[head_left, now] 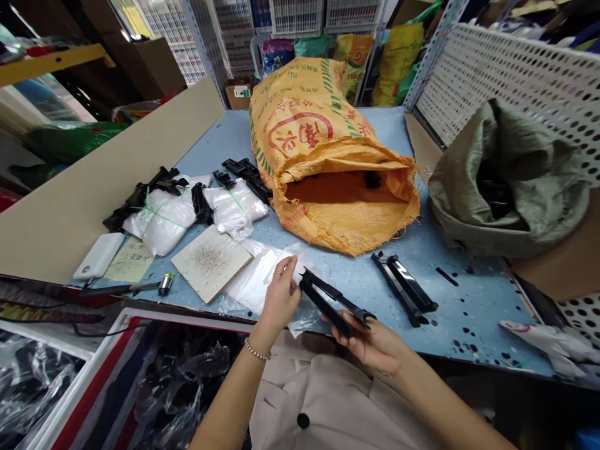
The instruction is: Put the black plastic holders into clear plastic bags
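Nearest my camera, beige clothing [323,390] fills bottom centre. Above it, the right hand [368,344] curls around black parts [325,307]; the left hand [281,294] pinches a clear bag [302,317]. I judge this unfinished: parts outside the bag, another black pair [405,287] loose right of centre.

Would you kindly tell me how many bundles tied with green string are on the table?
2: the left bundle, near the white device, and the right bundle, beside the orange sack. More may be hidden behind them.

Silvery beaded bracelet [256,353], beige garment [340,400], black button [303,421]
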A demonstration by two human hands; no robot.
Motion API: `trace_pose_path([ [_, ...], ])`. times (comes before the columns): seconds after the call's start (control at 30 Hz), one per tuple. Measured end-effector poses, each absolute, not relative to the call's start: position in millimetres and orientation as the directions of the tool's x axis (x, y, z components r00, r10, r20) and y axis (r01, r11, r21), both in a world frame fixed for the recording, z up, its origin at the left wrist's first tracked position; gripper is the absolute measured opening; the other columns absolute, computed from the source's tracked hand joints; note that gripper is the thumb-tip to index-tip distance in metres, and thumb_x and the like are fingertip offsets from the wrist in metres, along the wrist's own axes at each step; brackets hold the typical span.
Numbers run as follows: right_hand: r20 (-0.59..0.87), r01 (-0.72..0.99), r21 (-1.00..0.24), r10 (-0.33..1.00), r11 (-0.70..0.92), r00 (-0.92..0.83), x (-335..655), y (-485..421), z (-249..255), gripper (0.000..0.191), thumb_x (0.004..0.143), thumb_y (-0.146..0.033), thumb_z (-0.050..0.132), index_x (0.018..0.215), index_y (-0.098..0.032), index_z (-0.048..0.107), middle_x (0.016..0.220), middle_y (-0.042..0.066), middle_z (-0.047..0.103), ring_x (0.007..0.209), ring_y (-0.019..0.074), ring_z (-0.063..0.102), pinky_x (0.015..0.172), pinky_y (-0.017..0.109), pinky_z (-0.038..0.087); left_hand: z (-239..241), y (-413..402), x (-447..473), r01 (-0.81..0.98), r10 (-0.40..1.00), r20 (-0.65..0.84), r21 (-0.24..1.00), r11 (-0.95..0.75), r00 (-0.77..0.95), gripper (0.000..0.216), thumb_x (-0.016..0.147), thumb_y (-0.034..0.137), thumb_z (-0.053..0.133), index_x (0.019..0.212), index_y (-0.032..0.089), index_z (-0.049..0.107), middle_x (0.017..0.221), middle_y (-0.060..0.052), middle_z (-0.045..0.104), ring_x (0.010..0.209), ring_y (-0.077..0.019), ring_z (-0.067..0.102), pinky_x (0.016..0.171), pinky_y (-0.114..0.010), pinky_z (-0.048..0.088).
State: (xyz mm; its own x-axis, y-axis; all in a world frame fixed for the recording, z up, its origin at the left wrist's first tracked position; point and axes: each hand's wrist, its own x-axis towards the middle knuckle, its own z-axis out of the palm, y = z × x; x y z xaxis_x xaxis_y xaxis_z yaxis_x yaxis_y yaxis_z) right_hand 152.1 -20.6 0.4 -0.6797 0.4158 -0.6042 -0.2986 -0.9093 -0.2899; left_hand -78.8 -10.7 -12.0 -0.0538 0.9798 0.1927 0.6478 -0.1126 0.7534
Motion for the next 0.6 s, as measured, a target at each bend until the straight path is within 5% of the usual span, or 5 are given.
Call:
trace_pose_path([
  [0.1, -0.606, -0.306, -0.349, 0.462, -0.886, -0.648, 143.5, -15.4, -14.3, 0.026, 0.077, -0.028, 0.074, 0.092, -0.010, 0.063, 0.077, 0.006, 0.066, 0.057, 0.0074, 0.062, 0.053, 0.013, 0.053, -7.9, -17.8, -71.0, 0.690, 0.961, 0.255, 0.678, -0.255, 0.105, 0.069, 0.084, 0.003, 0.039, 0.148, 0.025, 0.025, 0.147, -0.014, 0.035, 0.121, -0.0216, 0.053, 0.099, -0.036, 0.048],
  [0.2, -0.502, -0.259, -0.711, 0.730, -0.653, -0.464, 126.2, -2.0, -14.7, 0.020, 0.076, -0.029, 0.072, 0.086, -0.015, 0.062, 0.078, 0.003, 0.064, 0.065, 0.0118, 0.062, 0.053, 0.019, 0.053, -2.6, -30.6, -56.6, 0.621, 0.885, 0.294, 0.632, -0.463, 0.360, 0.072, 0.084, -0.002, 0.030, 0.150, 0.025, 0.018, 0.150, -0.013, 0.033, 0.136, -0.0219, 0.037, 0.108, -0.039, 0.041],
  [0.3, -0.279, 0.121, -0.959, 0.923, -0.255, -0.266, 111.4, 5.8, -2.9, 0.009, 0.080, -0.025, 0.062, 0.086, -0.018, 0.061, 0.081, 0.002, 0.065, 0.076, 0.0162, 0.061, 0.065, 0.027, 0.052, -1.1, -38.5, -47.7, 0.547, 0.847, 0.289, 0.661, -0.514, 0.446, 0.073, 0.084, 0.000, 0.034, 0.150, 0.026, 0.018, 0.148, -0.013, 0.034, 0.136, -0.0216, 0.038, 0.109, -0.041, 0.039],
  [0.4, -0.076, 0.401, -0.913, 0.938, 0.071, -0.338, 105.0, 4.3, 8.5, 0.014, 0.084, -0.020, 0.053, 0.096, -0.020, 0.061, 0.090, 0.003, 0.066, 0.084, 0.0179, 0.061, 0.077, 0.030, 0.049, 1.1, -35.3, -51.8, 0.537, 0.878, 0.286, 0.705, -0.464, 0.384, 0.060, 0.085, 0.012, 0.048, 0.143, 0.024, 0.036, 0.136, -0.013, 0.046, 0.126, -0.0234, 0.048, 0.105, -0.041, 0.044],
  [0.6, 0.063, 0.500, -0.724, 0.767, 0.476, -0.639, 117.1, -3.6, -3.1, 0.043, 0.091, -0.034, 0.054, 0.130, -0.018, 0.051, 0.135, 0.013, 0.054, 0.129, 0.0243, 0.045, 0.108, 0.041, 0.035, 40.8, -66.0, -116.2, 0.665, 0.970, 0.242, 0.721, -0.193, 0.020, 0.030, 0.083, 0.041, 0.059, 0.108, 0.027, 0.068, 0.108, -0.007, 0.062, 0.101, -0.0233, 0.062, 0.090, -0.037, 0.052],
])
